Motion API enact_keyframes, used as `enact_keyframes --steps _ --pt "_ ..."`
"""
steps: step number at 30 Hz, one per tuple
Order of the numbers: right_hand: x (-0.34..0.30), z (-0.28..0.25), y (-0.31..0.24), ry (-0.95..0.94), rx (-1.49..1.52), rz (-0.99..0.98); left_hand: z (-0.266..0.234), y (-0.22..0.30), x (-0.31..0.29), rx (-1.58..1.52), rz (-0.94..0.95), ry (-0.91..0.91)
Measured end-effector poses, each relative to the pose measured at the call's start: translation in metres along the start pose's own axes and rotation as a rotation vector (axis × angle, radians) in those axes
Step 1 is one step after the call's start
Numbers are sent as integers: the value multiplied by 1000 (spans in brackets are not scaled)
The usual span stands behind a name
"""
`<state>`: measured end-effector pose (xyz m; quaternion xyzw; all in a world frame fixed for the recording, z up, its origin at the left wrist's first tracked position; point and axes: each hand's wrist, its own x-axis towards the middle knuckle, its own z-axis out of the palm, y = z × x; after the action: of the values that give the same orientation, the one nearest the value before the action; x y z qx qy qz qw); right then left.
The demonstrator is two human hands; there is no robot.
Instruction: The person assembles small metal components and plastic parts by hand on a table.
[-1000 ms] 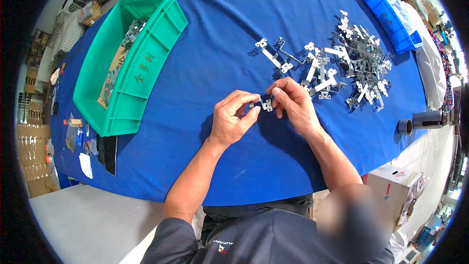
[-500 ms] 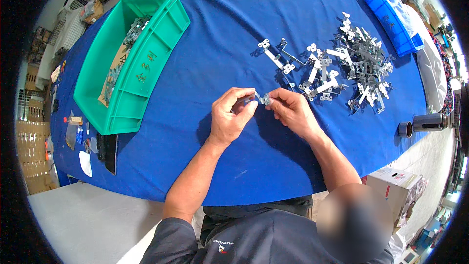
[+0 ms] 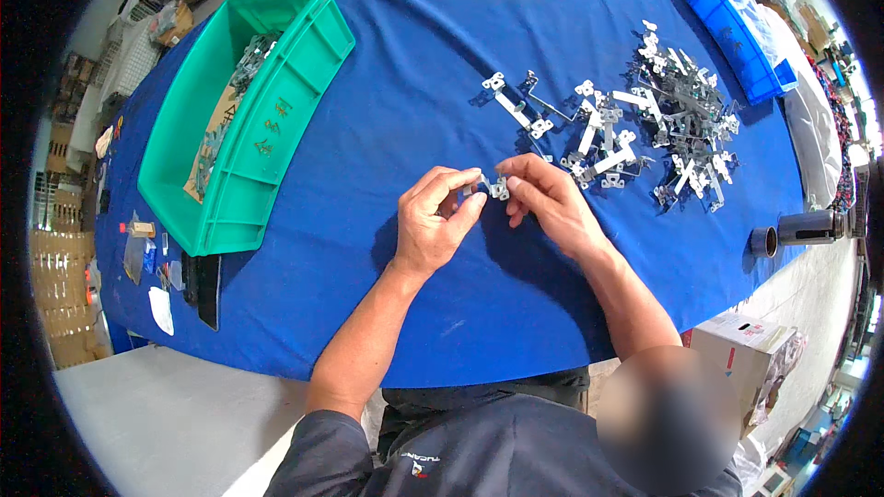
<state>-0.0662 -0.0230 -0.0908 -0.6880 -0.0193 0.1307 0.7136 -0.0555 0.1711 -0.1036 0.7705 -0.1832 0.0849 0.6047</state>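
A small silvery metal bracket (image 3: pixel 498 189) is held above the blue cloth, in front of my body. My left hand (image 3: pixel 431 221) pinches its left part between thumb and fingers, which partly hide it. At the bracket's right end is my right hand (image 3: pixel 551 202), its forefinger reaching over the upper edge and its thumb close below, the other fingers curled in. Just beyond the right hand, loose metal brackets (image 3: pixel 611 162) lie on the cloth, and a larger heap of brackets (image 3: pixel 686 101) spreads farther right.
A green plastic bin (image 3: pixel 241 207) with metal parts inside stands at the left. At the far right is a blue bin (image 3: pixel 737 41) with clear plastic film. A dark cylinder (image 3: pixel 810 230) lies at the right edge, and a black flat object (image 3: pixel 204 290) at the left.
My right hand's forefinger has lifted and spread away from its thumb, showing more of the bracket's right end. My left hand keeps its grip in the same place.
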Motion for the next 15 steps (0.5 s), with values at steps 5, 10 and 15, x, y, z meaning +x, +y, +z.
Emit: enact_keyframes --steps 5,10,15 --pt "2 -5 5 -51 -1 9 -2 2 -1 24 -21 -91" --pt "0 -2 5 92 51 -36 -3 5 -1 41 -16 -128" --pt "-2 0 -6 41 -147 69 -2 2 -1 2 2 30"
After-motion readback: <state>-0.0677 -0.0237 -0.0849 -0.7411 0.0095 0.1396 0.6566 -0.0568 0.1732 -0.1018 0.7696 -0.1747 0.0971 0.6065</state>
